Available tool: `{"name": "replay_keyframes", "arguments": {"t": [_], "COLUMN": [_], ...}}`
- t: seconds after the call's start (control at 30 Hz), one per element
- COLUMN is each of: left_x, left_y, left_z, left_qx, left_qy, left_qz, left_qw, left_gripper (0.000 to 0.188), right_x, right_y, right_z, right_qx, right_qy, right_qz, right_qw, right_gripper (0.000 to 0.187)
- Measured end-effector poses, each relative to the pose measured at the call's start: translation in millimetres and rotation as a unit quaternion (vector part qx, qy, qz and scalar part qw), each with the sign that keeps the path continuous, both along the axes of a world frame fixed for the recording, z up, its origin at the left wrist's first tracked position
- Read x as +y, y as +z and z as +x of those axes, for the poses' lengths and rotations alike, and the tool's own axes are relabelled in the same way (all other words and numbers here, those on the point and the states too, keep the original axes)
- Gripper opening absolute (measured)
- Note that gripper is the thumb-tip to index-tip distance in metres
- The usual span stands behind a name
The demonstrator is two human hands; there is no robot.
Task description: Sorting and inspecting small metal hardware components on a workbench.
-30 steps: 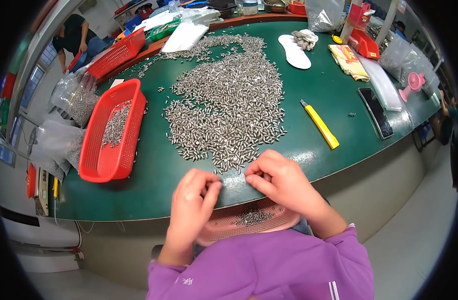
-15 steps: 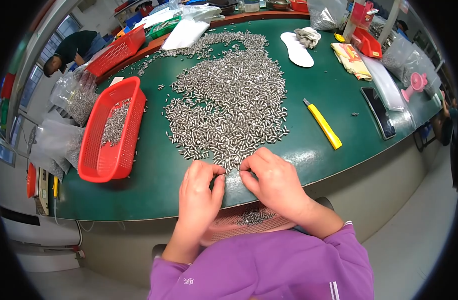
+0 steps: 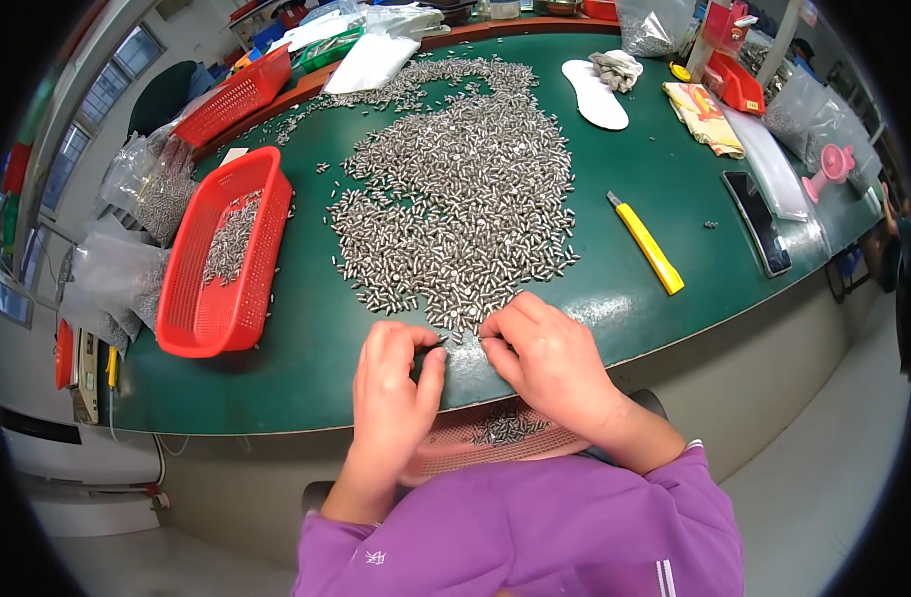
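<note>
A broad heap of small silvery metal pieces [image 3: 460, 204], bullet-shaped with rounded ends, covers the middle of the green table [image 3: 316, 368]. At its near tip, my left hand [image 3: 394, 373] is curled, thumb and forefinger closing around one small dark metal piece [image 3: 442, 340]. Opposite it, my right hand [image 3: 550, 356] pinches thumb and forefinger together at the heap's edge; anything between those fingertips is too small to make out. Below the table edge, a pink mesh basket [image 3: 446, 456] at my lap contains more of the pieces, partly hidden by my right forearm.
To the left stands a red basket [image 3: 175, 316] partly filled with pieces, beside clear bags [image 3: 127, 269]. A yellow utility knife [image 3: 650, 249], a phone [image 3: 757, 224], a white insole [image 3: 597, 97] and a folded yellow cloth [image 3: 702, 117] lie to the right. Another person [image 3: 162, 95] is at far left.
My left fingertips have drawn slightly back from the heap, exposing the dark piece. My right hand has barely moved. The person at far left has shifted, with the head now hidden.
</note>
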State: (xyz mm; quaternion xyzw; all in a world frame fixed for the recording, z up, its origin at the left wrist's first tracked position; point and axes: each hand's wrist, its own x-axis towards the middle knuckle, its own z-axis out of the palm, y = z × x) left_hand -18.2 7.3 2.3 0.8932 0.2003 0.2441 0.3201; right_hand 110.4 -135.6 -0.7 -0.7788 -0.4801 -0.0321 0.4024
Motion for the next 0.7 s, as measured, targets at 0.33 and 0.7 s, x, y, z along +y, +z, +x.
{"name": "replay_keyframes", "arguments": {"t": [0.33,0.7], "left_x": [0.4,-7.3], "left_y": [-2.7,1.1], "left_z": [10.3,6.2], "left_qx": [0.007,-0.070], "left_qy": [0.015,-0.045], "left_qz": [0.046,-0.189], "left_qw": [0.999,0.979], "left_gripper": [0.014,0.006], "right_x": [0.7,-4.5], "right_y": [-0.7,-1.0], "right_z": [-1.3,0.3], "right_qx": [-0.004,0.070], "right_qy": [-0.003,0.014], "right_qz": [0.007,0.027], "right_qw": [1.000,0.997], "right_gripper": [0.010,0.009]}}
